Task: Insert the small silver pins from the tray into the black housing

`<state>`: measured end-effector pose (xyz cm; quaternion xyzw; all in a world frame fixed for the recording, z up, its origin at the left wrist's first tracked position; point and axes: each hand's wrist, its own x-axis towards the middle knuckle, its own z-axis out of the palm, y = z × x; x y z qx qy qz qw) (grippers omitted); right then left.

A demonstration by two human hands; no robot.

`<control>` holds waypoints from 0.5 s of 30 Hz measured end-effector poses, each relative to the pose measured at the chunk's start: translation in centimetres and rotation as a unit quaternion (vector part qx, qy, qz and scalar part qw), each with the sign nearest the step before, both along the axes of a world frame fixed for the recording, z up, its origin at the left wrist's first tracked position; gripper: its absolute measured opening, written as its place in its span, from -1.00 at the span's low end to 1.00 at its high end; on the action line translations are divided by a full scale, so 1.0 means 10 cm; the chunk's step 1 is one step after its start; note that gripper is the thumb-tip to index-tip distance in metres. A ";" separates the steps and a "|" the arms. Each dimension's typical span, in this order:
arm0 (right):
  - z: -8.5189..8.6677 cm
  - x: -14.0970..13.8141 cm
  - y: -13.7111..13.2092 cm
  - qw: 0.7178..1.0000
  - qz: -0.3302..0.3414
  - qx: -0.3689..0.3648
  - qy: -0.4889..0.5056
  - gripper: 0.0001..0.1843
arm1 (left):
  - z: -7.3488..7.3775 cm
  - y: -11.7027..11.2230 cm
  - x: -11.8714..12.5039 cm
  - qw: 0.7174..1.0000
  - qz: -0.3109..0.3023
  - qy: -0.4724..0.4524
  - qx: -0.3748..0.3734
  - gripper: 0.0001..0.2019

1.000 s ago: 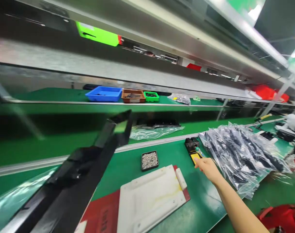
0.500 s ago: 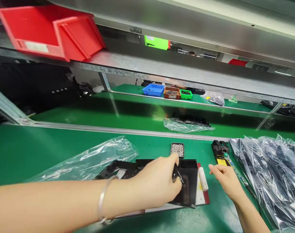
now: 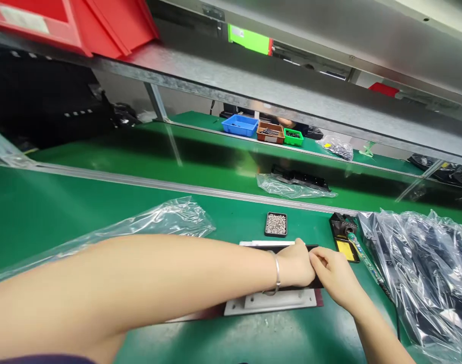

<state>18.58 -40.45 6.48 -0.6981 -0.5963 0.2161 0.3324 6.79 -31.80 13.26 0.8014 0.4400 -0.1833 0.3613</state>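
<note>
Straight-edged black panel (image 3: 268, 248), smooth white block (image 3: 280, 302) beneath, hands (image 3: 297, 266) (image 3: 334, 275) half-curled at panel's end, grip hidden

Obstacle beyond right hand (image 3: 335, 275): soldering stand (image 3: 340, 230)

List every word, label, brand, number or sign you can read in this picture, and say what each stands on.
No text can be read.
White label on the upper-left red bin: blurred.
Pale label on the brown bin: too small.
Pale patch on the lime box, perhaps a label: too small.
</note>
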 end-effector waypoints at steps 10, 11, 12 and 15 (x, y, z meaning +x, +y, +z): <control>-0.19 0.05 0.05 0.994 -0.019 -0.089 -0.067 -0.58 | -0.18 0.28 -0.22 0.974 0.028 -0.106 -0.199 -0.65; -0.17 0.01 0.06 0.991 -0.025 -0.104 -0.079 -0.68 | -0.12 0.33 -0.31 0.971 0.027 -0.127 -0.201 -0.67; -0.15 -0.04 0.07 0.988 -0.032 -0.120 -0.094 -0.77 | -0.06 0.38 -0.44 0.968 0.027 -0.158 -0.192 -0.68; -0.04 -0.23 0.10 0.972 -0.065 -0.168 -0.148 -0.96 | 0.05 0.55 -0.96 0.961 0.022 -0.250 -0.117 -0.74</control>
